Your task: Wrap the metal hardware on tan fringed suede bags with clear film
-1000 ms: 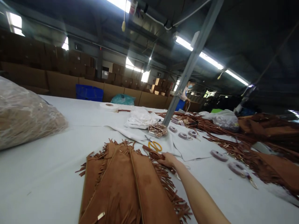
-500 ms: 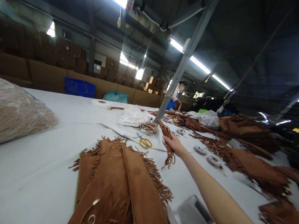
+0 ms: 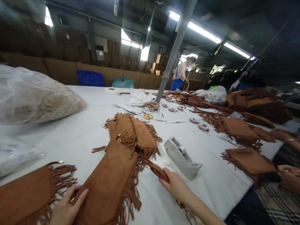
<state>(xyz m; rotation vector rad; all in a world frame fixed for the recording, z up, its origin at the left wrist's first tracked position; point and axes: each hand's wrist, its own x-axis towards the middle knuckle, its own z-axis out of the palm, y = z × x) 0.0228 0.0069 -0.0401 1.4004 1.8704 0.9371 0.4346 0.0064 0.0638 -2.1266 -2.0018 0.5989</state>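
— What lies around the hands?
— A grey tape dispenser (image 3: 181,157) just right of the fringed suede bags (image 3: 122,156); yellow scissors (image 3: 148,116) and tape rolls (image 3: 199,124) far off; a crinkled plastic sack (image 3: 35,97) at left.
— And the hands?
— The right hand (image 3: 175,186) is closed around a brown strap (image 3: 154,168) near the front edge. The left hand (image 3: 67,207) rests flat, fingers spread, on the nearest bag

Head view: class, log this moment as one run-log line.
left hand: flat on fringed bag | right hand: gripping brown strap | tape dispenser: beside strap | table: white
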